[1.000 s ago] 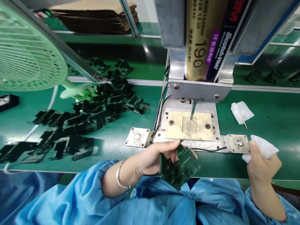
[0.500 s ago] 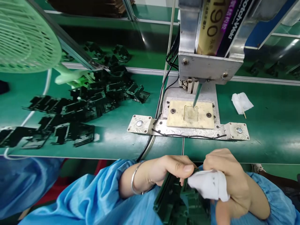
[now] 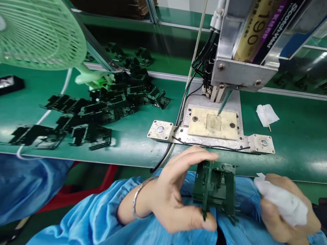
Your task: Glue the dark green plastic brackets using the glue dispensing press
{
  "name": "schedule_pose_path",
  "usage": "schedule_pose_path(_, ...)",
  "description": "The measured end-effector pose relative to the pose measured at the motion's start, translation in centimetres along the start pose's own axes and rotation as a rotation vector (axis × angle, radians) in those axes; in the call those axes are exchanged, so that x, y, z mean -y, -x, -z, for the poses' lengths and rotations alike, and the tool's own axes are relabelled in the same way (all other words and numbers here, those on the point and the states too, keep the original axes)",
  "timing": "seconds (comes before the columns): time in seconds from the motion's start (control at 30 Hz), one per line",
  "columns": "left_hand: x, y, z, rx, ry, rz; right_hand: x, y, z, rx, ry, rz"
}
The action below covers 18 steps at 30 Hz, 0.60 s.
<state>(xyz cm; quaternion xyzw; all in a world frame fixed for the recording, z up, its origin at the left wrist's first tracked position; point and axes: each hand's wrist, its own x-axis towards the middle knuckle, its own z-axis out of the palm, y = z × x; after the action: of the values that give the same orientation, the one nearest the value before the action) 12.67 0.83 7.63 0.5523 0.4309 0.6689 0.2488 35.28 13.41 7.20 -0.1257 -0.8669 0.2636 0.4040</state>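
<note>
My left hand (image 3: 176, 194) grips a dark green plastic housing (image 3: 217, 189), thumb along its lower edge and fingers over the top. Open slots and ribs show on the housing, somewhat blurred. Off to the right, my right hand (image 3: 288, 207) closes around a white wiping cloth (image 3: 283, 200), apart from the housing. Both hands are over my lap, in front of the bench edge. Beyond them stands a dispensing fixture with a cream block (image 3: 200, 129) that has a shallow square recess, and a thin nozzle (image 3: 224, 102) points down at it.
Several similar dark parts (image 3: 102, 109) are heaped on the green bench (image 3: 133, 136) at left. A green fan (image 3: 43, 34) leans over them. Metal button blocks (image 3: 160, 130) flank the fixture. A white cloth piece with a stick (image 3: 267, 115) lies at right. Another person's blue sleeve (image 3: 33, 187) shows at left.
My right hand with the cloth has moved right, away from the housing. My left hand has raised and turned the housing, gripping it between thumb and fingers. The camera view has shifted slightly.
</note>
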Motion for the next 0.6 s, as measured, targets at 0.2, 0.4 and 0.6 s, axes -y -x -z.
schedule_pose_path(0.2, -0.2, -0.3, -1.6, -0.092, -0.112, -0.17, 2.4, -2.2, -1.4, 0.294, -0.092, 0.043)
schedule_pose_path(0.4, -0.7, 0.0, -1.8, -0.097, -0.175, -0.188, 2.1, -2.9, -2.8, 0.295, -0.039, 0.269)
schedule_pose_path(0.6, 0.2, 0.1, -1.5, -0.074, -0.187, -0.214, 1.5, -3.3, -3.5, 0.293, -0.088, 0.301)
